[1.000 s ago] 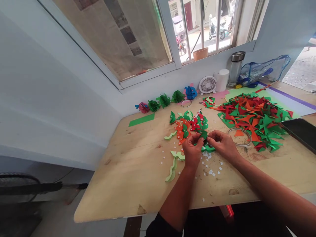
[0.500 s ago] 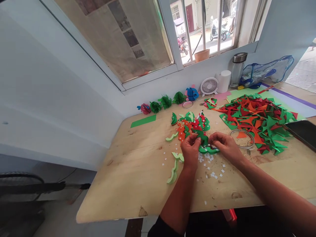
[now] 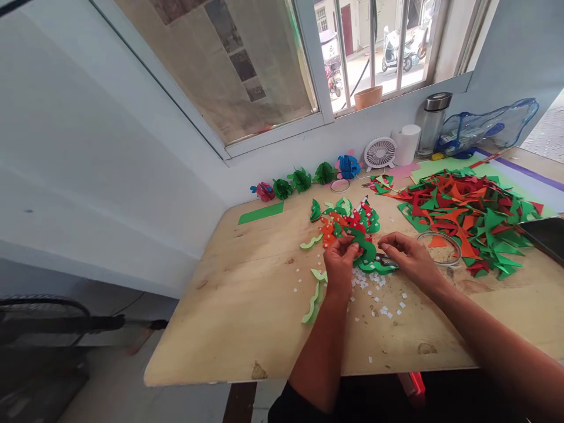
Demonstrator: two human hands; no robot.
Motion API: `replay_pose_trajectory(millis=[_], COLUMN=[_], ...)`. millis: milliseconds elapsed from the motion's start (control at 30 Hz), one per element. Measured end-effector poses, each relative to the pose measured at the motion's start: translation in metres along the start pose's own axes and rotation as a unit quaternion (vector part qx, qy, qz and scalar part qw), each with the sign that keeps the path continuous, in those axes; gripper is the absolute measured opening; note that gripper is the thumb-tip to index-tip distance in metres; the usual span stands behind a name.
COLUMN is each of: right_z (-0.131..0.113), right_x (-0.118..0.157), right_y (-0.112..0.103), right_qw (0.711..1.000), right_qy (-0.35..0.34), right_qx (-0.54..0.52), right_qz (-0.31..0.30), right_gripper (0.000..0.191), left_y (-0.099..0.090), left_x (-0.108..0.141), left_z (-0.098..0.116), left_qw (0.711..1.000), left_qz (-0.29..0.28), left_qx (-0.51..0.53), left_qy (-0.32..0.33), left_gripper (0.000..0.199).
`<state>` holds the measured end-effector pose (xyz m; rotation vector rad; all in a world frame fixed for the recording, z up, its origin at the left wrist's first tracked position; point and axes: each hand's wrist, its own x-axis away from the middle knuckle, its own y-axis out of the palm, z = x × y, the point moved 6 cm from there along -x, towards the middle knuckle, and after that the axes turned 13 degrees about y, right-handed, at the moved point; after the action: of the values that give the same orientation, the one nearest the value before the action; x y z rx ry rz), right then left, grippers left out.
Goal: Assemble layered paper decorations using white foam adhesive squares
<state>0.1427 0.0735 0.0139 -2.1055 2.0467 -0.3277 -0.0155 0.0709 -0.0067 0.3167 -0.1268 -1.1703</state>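
Place: indoor craft corner — home or workshop, cannot tell
Table (image 3: 247, 305): wooden, paper scraps (image 3: 465, 218) heaped at right
Window (image 3: 372, 41): barred, upper right — scooters (image 3: 392, 51) outside

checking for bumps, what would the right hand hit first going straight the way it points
The right hand would probably meet the green paper held in the left hand, though the depth is unclear.
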Motion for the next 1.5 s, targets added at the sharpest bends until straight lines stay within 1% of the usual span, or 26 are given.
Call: replay_pose_trajectory(millis=[100,233,400,467,533,633,667,700,767,800,833,900,933,1000,1067,1167,1233,1333,1500], right_z=[0.004,0.001,0.003,0.005,0.005,0.004,0.003,0.002,0.001,0.0,0.0,-0.001,-0.001,-0.001,0.0,0.002,0.003,0.003,-0.001], right_x=[-0.002,-0.002,-0.001,-0.001,-0.001,-0.001,-0.001,0.0,0.0,0.001,0.001,0.001,0.001,0.001,0.001,0.001,0.002,0.003,0.005], right_y=[-0.001,-0.003,0.004,0.007,0.008,0.008,0.008,0.008,0.008,0.009,0.009,0.008,0.008,0.007,0.006,0.005,0.006,0.006,0.007], right_qw=[0.999,0.995,0.978,0.973,0.973,0.979,0.98,0.981,0.982,0.983,0.985,0.99,0.992,0.995,0.998,1.0,0.999,0.997,0.993], right_qy=[0.017,0.025,0.109,0.122,0.117,0.103,0.099,0.096,0.089,0.085,0.079,0.066,0.058,0.045,0.032,0.015,0.004,-0.015,-0.043], right_qx=[-0.036,-0.095,-0.161,-0.172,-0.165,-0.138,-0.135,-0.133,-0.128,-0.123,-0.116,-0.097,-0.086,-0.059,-0.028,0.013,0.038,0.073,0.109], right_qz=[0.0,-0.001,-0.072,-0.094,-0.108,-0.108,-0.106,-0.106,-0.104,-0.102,-0.098,-0.084,-0.076,-0.062,-0.041,-0.009,0.004,0.014,0.028], right_gripper=[0.017,0.029,0.032,0.032,0.031,0.031,0.032,0.032,0.032,0.032,0.032,0.03,0.029,0.026,0.022,0.021,0.021,0.02,0.021], left_y=[0.005,0.01,0.02,0.023,0.025,0.024,0.022,0.02,0.014,0.013,0.014,0.018,0.022,0.026,0.029,0.031,0.031,0.031,0.03], left_x=[0.002,0.005,0.012,0.015,0.016,0.017,0.016,0.015,0.012,0.013,0.015,0.021,0.024,0.028,0.029,0.029,0.028,0.027,0.027], left_z=[0.0,0.0,-0.001,-0.002,-0.005,-0.008,-0.006,-0.003,0.01,0.019,0.026,0.037,0.04,0.041,0.04,0.038,0.036,0.034,0.033], left_qw=[0.999,0.997,0.987,0.981,0.977,0.974,0.976,0.978,0.974,0.962,0.943,0.894,0.868,0.825,0.798,0.779,0.775,0.776,0.772], left_qz=[-0.032,-0.079,-0.161,-0.188,-0.207,-0.218,-0.212,-0.197,-0.16,-0.146,-0.142,-0.157,-0.168,-0.18,-0.184,-0.192,-0.2,-0.205,-0.201], left_qx=[0.007,0.001,-0.011,-0.014,-0.018,-0.03,-0.041,-0.06,-0.122,-0.16,-0.197,-0.263,-0.292,-0.343,-0.376,-0.399,-0.404,-0.404,-0.412], left_qy=[-0.008,-0.016,-0.028,-0.038,-0.05,-0.055,-0.038,-0.006,0.1,0.164,0.226,0.328,0.365,0.412,0.433,0.443,0.443,0.438,0.44], left_gripper=[0.02,0.018,0.015,0.014,0.014,0.015,0.015,0.015,0.014,0.013,0.011,0.011,0.012,0.014,0.015,0.016,0.017,0.016,0.015])
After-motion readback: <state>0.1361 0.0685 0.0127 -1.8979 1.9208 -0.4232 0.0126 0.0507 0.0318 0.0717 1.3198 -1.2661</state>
